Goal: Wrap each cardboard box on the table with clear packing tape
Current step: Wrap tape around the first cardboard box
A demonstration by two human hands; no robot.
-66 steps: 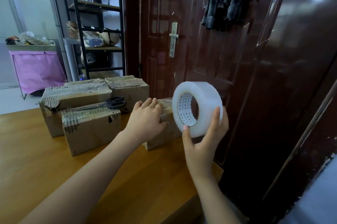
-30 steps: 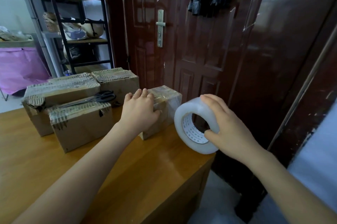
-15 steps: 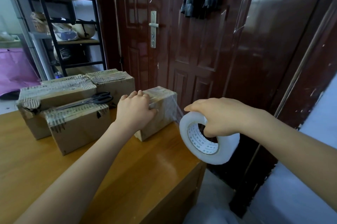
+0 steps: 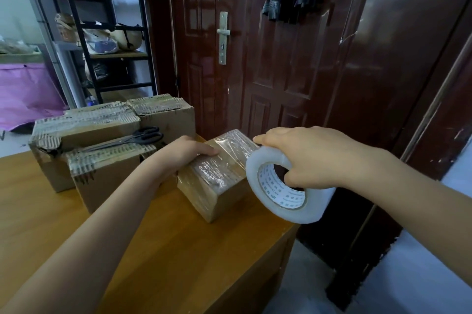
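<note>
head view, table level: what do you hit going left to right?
stack of untaped cardboard boxes → scissors lying on them → left hand → small box partly wrapped in tape → tape roll → right hand gripping the roll.

head-worn view, facing forward and down, near table (image 4: 178, 249)

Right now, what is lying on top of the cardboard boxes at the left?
Black scissors lie across the torn boxes. Box contents are hidden.
</note>
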